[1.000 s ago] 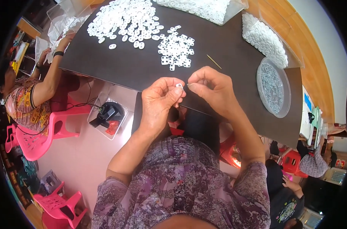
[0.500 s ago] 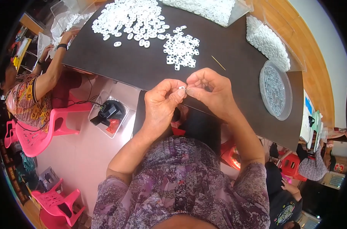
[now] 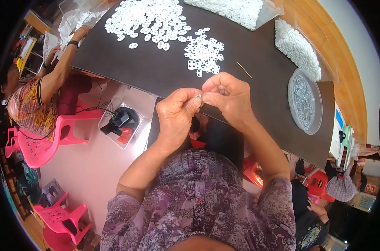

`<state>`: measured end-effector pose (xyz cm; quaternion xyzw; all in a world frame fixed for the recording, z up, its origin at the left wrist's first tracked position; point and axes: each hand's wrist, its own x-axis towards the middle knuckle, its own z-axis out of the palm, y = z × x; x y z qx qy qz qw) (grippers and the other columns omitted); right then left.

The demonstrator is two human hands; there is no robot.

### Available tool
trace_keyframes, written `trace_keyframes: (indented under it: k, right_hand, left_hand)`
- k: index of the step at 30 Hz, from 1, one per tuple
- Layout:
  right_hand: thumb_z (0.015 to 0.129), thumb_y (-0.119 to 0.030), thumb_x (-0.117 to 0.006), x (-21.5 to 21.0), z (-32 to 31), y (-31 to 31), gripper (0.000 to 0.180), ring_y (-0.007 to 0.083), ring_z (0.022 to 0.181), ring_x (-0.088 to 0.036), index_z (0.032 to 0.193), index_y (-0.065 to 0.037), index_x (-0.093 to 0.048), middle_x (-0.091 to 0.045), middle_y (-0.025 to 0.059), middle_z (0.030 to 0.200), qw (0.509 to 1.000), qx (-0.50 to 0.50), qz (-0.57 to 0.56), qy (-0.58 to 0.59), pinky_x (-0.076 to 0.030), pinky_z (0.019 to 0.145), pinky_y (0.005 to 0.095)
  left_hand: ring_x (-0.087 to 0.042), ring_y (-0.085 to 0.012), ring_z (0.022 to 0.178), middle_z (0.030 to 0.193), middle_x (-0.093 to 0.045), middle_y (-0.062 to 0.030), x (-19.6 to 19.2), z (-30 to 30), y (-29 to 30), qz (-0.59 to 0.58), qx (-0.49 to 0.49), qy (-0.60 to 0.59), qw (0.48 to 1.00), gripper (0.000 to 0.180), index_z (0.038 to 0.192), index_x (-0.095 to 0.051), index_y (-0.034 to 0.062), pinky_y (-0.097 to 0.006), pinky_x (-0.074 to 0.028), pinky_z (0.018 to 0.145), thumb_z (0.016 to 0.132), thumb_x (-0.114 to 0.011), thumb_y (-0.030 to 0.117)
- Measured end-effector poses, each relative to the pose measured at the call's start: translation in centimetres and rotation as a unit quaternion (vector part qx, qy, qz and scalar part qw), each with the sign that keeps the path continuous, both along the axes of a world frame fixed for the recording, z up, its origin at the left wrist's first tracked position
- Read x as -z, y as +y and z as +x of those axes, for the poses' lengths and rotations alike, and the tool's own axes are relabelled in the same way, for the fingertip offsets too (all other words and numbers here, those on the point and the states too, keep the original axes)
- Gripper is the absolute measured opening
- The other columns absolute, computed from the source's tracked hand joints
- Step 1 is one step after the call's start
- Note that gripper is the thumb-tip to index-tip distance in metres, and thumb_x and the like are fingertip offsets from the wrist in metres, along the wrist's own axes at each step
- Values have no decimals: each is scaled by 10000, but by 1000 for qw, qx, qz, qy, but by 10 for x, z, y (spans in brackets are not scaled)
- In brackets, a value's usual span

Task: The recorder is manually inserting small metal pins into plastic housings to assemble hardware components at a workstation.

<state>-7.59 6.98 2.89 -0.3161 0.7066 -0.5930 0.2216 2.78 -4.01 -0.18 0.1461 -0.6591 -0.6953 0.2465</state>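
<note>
Above the table's near edge, my left hand (image 3: 179,111) pinches a small white plastic piece (image 3: 198,96) between thumb and forefinger. My right hand (image 3: 227,98) meets it from the other side, thumb and fingertips pressed together at the piece; whatever they grip is hidden. Just beyond my hands lies a small heap of squarish white two-holed pieces (image 3: 204,54). A larger pile of oval white two-holed pieces (image 3: 146,19) spreads farther off to the left. Right of the small heap rests a thin yellowish stick (image 3: 244,70).
A round clear tub (image 3: 291,104) of small silvery metal parts stands at the right on the dark table (image 3: 156,69). Clear bins of white pieces (image 3: 296,46) line the far side. At left, another person (image 3: 39,94) sits on a pink chair (image 3: 39,146), reaching toward the table.
My fingertips have closed in around the white piece, so less of it shows. The table and its contents have shifted slightly right in the view.
</note>
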Motion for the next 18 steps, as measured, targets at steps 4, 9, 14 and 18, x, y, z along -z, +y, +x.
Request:
trace_keyframes:
  k: [4,9,14,18]
  right_hand:
    - [739,43,-634,-4,1,-8,124,91,678,-591,854,26,-589,-629,57,757,1000,-15,2,-15,-478,619,228]
    - [760,-10,-634,-10,-1,-20,113,103,678,-602,852,30,-582,-632,78,741,999,-32,40,8,-477,621,241]
    - [787,-73,-613,-17,-8,-36,97,101,675,-598,818,17,-599,-636,79,710,995,-77,66,-11,-469,621,249]
    - [770,-115,-582,-7,-31,-63,136,183,631,-601,771,15,-619,-622,98,659,989,-32,50,136,-457,615,291]
  left_hand:
    - [-560,-80,649,782,-637,-47,0,3,-4,64,-1,-7,998,142,957,-639,-43,-199,-464,574,853,-625,53]
    - [-583,-114,644,787,-643,-89,3,3,-10,225,-15,30,974,137,940,-628,-61,-220,-485,567,851,-618,42]
    - [-594,-133,641,788,-645,-107,1,4,-25,252,-30,41,966,138,944,-620,-60,-232,-493,563,847,-620,39]
    - [-597,-141,632,787,-645,-120,-2,5,-36,266,-54,29,962,140,949,-617,-59,-240,-494,559,846,-622,35]
